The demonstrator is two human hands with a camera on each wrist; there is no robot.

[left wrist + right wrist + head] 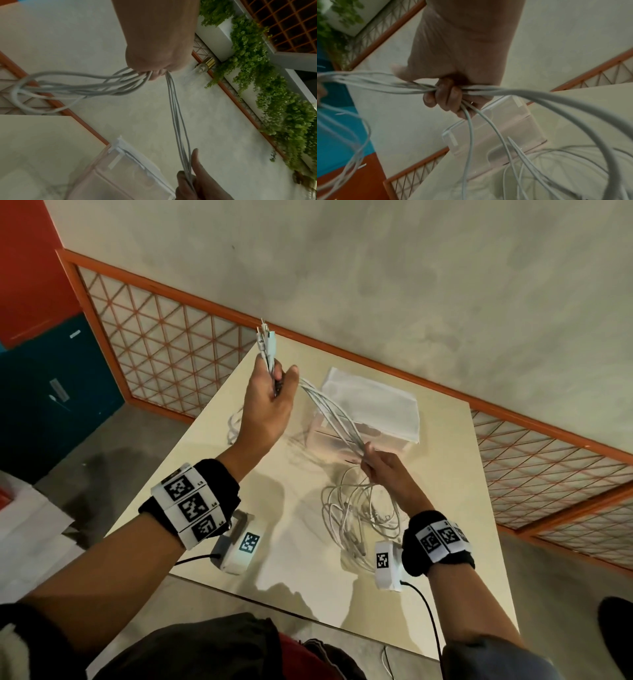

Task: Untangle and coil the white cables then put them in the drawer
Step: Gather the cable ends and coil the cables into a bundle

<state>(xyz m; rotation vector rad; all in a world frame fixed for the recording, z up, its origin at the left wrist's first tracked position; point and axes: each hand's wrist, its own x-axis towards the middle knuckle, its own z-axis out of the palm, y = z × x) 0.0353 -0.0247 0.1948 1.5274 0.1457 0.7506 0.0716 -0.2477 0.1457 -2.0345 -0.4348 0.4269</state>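
Concrete-grey wall and an orange-framed lattice panel (161, 347) fill the upper half of the head view; below them a cream square worktop (294, 549) sits in the frame's centre, with a blue cabinet (58, 392) at the left edge. Left hand (265, 405), raised at centre-left, has its fingers curled round a bundle of white cables (334, 417); the plug ends (265, 340) stand up out of the fist toward the top of the frame. From that fist the strands run taut down and to the right to the right hand (383, 465), whose fingers (447, 94) are curled round the same bundle. In the left wrist view the strands (178, 125) descend from the fist to the thumb and fingers at the lower edge, while a loose loop hangs off to the left. Beneath the right hand the remaining length lies as a tangled heap (359, 508) on the worktop at lower centre, touching the surface. A translucent drawer unit (373, 412) with a white top stands on the worktop behind the stretched strands, at centre-right; whether its drawer is pulled out cannot be told. Green trailing plants (267, 86) appear at the right of the left wrist view. Both wrists carry black bands with printed square markers.
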